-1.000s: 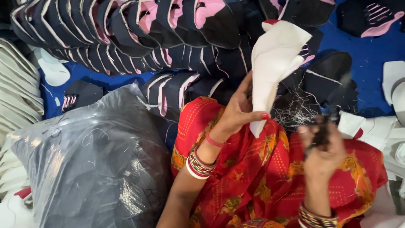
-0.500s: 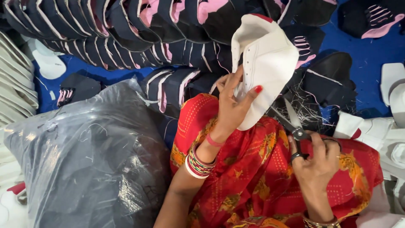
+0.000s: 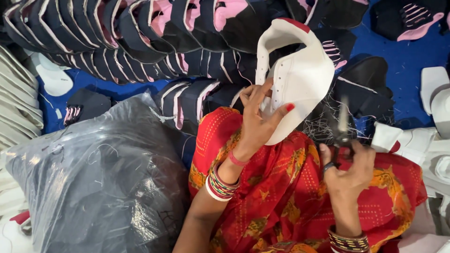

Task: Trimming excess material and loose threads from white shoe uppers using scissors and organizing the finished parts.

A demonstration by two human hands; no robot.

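Observation:
My left hand [image 3: 257, 122] holds up a white shoe upper [image 3: 295, 79] with a red edge at its top, thumb pressed on its outer face and fingers on the eyelet side. My right hand [image 3: 349, 171] grips a small pair of scissors [image 3: 342, 125], blades pointing up, a little to the right of the white upper and apart from it. Both hands are above my lap, which is covered in red and orange patterned cloth [image 3: 290, 187]. Loose thread clippings [image 3: 318, 129] lie just beyond my lap.
Rows of black and pink shoe uppers [image 3: 140, 33] are stacked across the top on a blue sheet [image 3: 403, 61]. A large clear plastic bag of dark pieces [image 3: 93, 182] sits at my left. White shoe pieces [image 3: 422, 140] lie at the right, and pale stacked parts [image 3: 16, 93] at the far left.
My left hand has turned the white upper, first edge-on, so that its broad face and opening show. My right hand with the scissors has dropped slightly, then risen with blades pointing up.

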